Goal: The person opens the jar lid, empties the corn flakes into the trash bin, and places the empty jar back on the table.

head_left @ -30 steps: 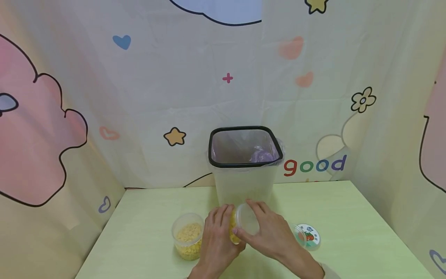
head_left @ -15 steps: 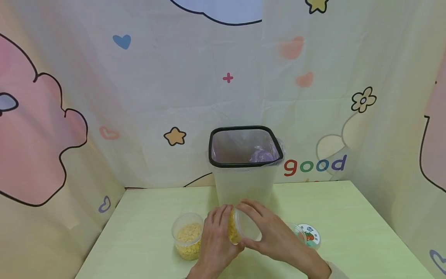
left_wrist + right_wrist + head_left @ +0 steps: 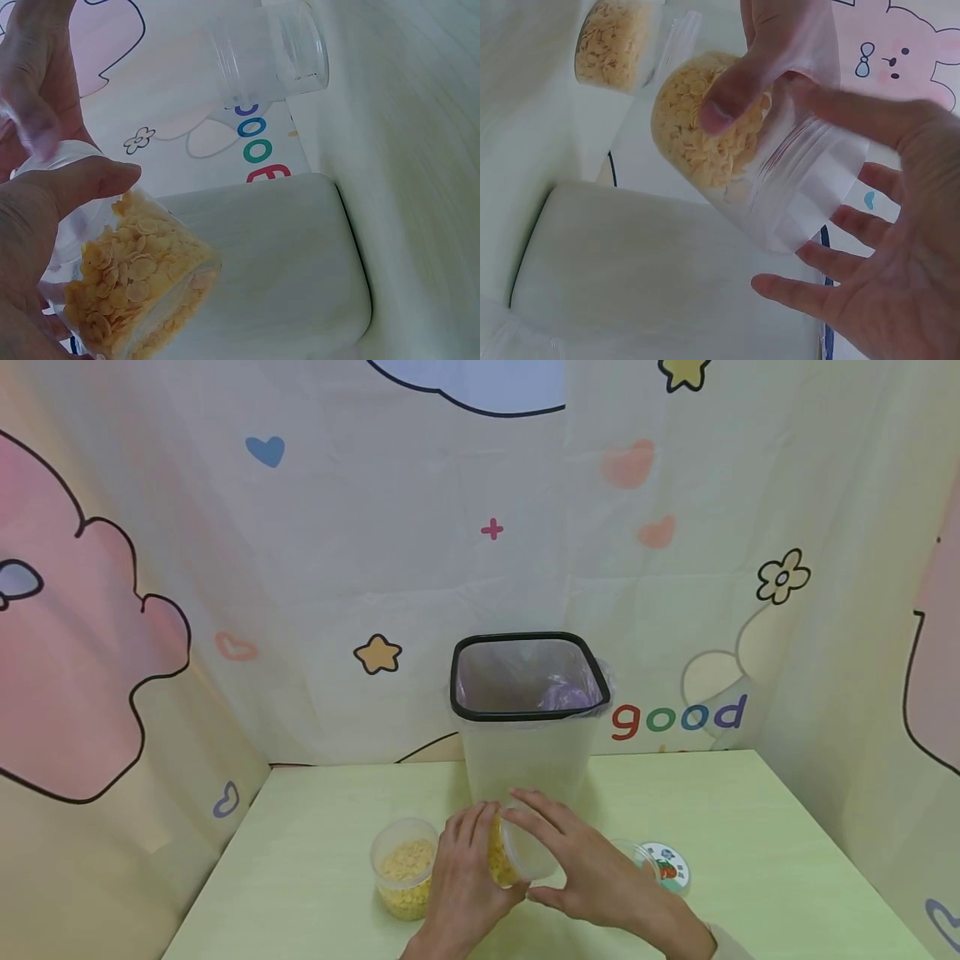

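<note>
The left hand (image 3: 468, 877) grips a clear jar of yellow flakes (image 3: 501, 853), tilted on its side with its pale translucent lid (image 3: 531, 852) towards the right. In the left wrist view the left thumb lies across the jar (image 3: 139, 262). Around the lid, the right hand (image 3: 592, 868) has its fingers and thumb spread apart; the right wrist view shows its fingers loosely extended beside the lid (image 3: 821, 180). Whether a fingertip touches the lid, I cannot tell. A second jar of flakes (image 3: 407, 881) stands upright left of the left hand, its top uncovered.
A bin (image 3: 525, 756) with a black rim and a plastic liner stands behind the hands. Right of the right hand, partly behind it, are a clear container (image 3: 647, 862) and a round printed lid (image 3: 670, 866). A patterned cloth (image 3: 337, 543) hangs behind the table (image 3: 315, 843).
The right thumb and fingers have loosened from the lid and spread wider, with the hand turned slightly. The left hand and its jar have stayed nearly in place.
</note>
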